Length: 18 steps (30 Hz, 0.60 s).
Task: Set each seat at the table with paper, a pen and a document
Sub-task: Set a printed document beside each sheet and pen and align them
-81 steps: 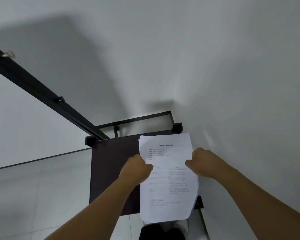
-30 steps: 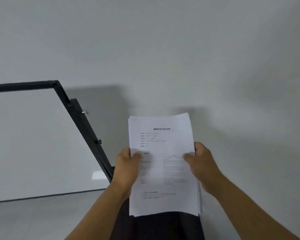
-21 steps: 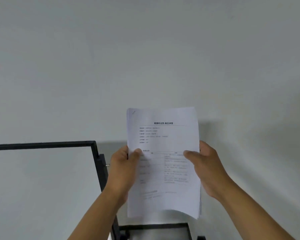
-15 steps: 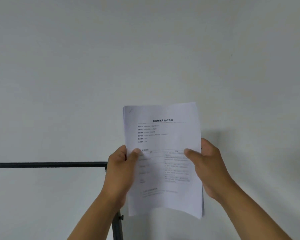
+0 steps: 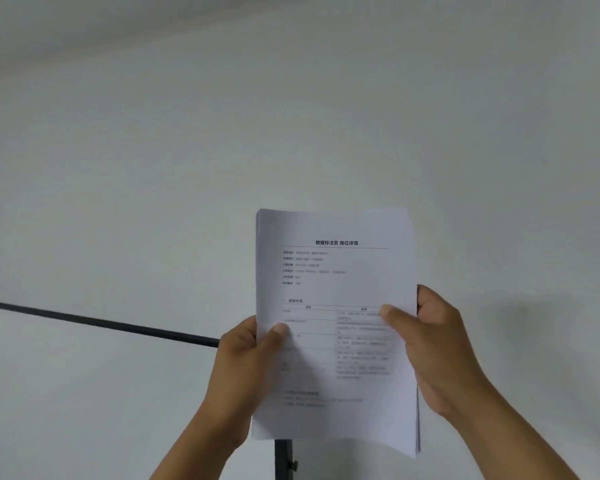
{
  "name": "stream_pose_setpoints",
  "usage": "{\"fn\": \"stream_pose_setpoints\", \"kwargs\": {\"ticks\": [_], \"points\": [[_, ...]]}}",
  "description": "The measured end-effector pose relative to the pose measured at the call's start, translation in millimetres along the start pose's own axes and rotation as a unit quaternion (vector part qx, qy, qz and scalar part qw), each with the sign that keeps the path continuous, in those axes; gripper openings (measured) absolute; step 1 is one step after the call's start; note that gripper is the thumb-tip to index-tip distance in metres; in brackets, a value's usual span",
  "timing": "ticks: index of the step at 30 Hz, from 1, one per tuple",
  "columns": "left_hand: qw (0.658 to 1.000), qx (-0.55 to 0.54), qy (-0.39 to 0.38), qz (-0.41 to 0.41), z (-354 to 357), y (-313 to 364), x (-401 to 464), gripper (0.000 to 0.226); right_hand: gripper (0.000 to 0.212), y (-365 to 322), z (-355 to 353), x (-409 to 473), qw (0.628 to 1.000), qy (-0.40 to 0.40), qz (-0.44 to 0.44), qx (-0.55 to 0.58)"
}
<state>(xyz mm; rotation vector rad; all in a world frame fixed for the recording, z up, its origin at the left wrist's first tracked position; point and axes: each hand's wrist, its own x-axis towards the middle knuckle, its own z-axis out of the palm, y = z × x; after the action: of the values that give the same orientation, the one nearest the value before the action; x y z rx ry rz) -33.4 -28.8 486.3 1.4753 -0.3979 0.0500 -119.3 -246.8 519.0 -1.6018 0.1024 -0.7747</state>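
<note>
A stack of printed white documents (image 5: 333, 271) is held upright in front of a plain white wall, its top sheet showing a heading, short text lines and a table. My left hand (image 5: 246, 362) grips the stack's left edge with the thumb on the front. My right hand (image 5: 433, 344) grips the right edge, thumb pressed across the top sheet. No table, seat, pen or blank paper is in view.
A black metal frame bar (image 5: 101, 322) runs from the left edge toward my left hand. A black post (image 5: 284, 459) with a small knob stands below the stack. A white wall fills the rest of the view.
The view has swung upward and away from the dark table top where the stack lay. Both hands have lifted the stack upright in front of the wall; the black frame has slid across the view.
</note>
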Motion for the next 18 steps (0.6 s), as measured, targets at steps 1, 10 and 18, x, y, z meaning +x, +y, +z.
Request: {"fn": "stream_pose_setpoints", "kwargs": {"ticks": [1,10,18], "points": [[1.000,0.004,0.030,0.005,-3.4,-0.6,-4.4,0.021,0.011,0.4,3.0,-1.7,1.000,-0.018,0.000,0.010],[0.969,0.056,0.238,0.026,-70.3,14.5,-81.6,0.023,0.013,18.7,76.2,-45.5,0.987,-0.155,0.010,0.044],[0.941,0.091,0.322,0.048,-121.8,24.7,-138.0,0.020,0.005,14.5,142.2,-85.2,0.982,-0.180,-0.064,0.004]]}}
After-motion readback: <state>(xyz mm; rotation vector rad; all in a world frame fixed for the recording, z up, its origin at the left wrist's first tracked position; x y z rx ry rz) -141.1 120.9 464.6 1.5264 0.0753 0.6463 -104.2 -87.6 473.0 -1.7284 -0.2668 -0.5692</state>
